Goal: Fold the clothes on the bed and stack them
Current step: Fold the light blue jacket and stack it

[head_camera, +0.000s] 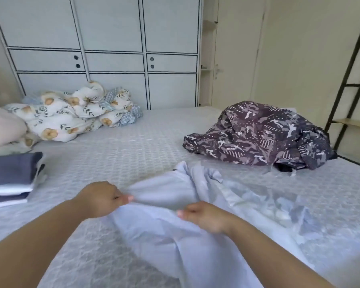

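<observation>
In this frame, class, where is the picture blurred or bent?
Head view: both hands, left and right, are motion-blurred where they pinch the pale blue cloth; the wide lens bows the grey wardrobe's black lines.

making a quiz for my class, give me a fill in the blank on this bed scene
1. Both hands, left hand and right hand, pinch the light ____ garment.
2. The folded stack lies at the ____ edge of the view.
3. The dark patterned heap lies to the ____ of the bear-print bedding.

Missing: blue; left; right
</observation>
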